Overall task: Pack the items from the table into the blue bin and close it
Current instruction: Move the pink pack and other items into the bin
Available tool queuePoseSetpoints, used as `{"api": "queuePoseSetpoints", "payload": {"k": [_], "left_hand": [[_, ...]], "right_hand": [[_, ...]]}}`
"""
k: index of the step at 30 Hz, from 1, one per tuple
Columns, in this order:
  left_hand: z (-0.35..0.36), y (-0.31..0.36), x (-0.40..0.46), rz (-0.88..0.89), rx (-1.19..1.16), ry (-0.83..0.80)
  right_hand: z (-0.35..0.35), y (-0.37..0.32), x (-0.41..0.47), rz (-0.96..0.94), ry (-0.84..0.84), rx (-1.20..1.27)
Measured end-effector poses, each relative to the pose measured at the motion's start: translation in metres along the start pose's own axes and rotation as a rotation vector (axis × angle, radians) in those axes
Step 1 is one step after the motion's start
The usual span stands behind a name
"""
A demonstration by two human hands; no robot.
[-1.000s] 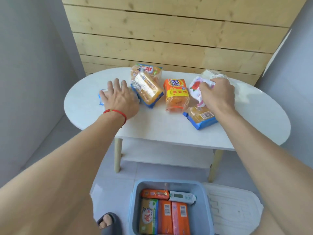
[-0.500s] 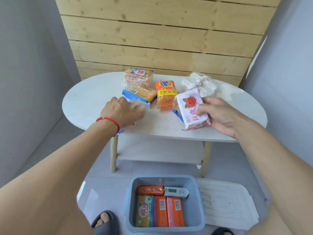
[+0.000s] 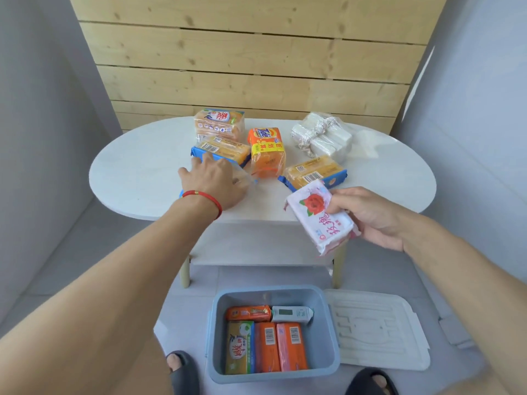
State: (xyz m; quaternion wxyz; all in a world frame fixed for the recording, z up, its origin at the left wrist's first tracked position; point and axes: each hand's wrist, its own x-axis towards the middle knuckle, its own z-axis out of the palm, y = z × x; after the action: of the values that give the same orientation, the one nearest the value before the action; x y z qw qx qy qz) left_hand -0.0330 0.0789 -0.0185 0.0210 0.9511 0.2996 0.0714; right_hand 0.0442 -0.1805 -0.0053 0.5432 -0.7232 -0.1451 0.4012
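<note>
My right hand (image 3: 370, 218) grips a white and pink pack with a red rose (image 3: 319, 220), held in the air just off the front edge of the white oval table (image 3: 137, 172). At the front left of the table, my left hand (image 3: 216, 183) closes over a clear packet with blue edges (image 3: 245, 181), mostly hidden under the palm. On the floor below stands the open blue bin (image 3: 330, 332), holding several soap bars and a small white pack. Its white lid (image 3: 376, 329) lies flat to the right of it.
On the table lie an orange Tide pack (image 3: 266, 151), two yellow bars in blue wrap (image 3: 225, 151) (image 3: 313, 173), a taller orange pack (image 3: 219, 124) behind and a white tied bundle (image 3: 322, 138). My slippered feet (image 3: 182, 372) flank the bin. A wooden panel stands behind.
My right hand has carried the rose pack off the table toward me and downward. My left hand has drawn its packet nearer the front edge. The view has tilted down.
</note>
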Motion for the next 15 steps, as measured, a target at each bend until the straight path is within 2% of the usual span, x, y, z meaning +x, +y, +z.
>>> {"api": "queuePoseSetpoints", "payload": {"k": [1,3,5,7,9,11,15], "left_hand": [[0.001,0.001,0.0,0.014,0.056,-0.012],[0.0,0.016,-0.008,0.082,0.102,0.063],[0.003,0.047,-0.012,0.29,-0.059,0.156],[0.01,0.079,-0.012,0.553,-0.303,0.09],[0.021,0.103,-0.008,0.669,-0.305,0.0],[0.031,0.118,-0.001,0.62,-0.192,0.016],[0.03,0.136,0.007,0.457,-0.031,0.119]], "right_hand": [[-0.003,-0.003,0.001,-0.002,0.022,0.014],[-0.01,-0.01,0.001,0.004,0.075,0.021],[-0.018,-0.015,0.002,0.014,0.151,-0.019],[-0.03,-0.017,0.004,0.039,0.237,-0.064],[-0.04,-0.017,0.0,0.059,0.302,-0.118],[-0.049,-0.012,-0.007,0.086,0.305,-0.132],[-0.049,0.006,-0.024,0.128,0.186,-0.242]]}}
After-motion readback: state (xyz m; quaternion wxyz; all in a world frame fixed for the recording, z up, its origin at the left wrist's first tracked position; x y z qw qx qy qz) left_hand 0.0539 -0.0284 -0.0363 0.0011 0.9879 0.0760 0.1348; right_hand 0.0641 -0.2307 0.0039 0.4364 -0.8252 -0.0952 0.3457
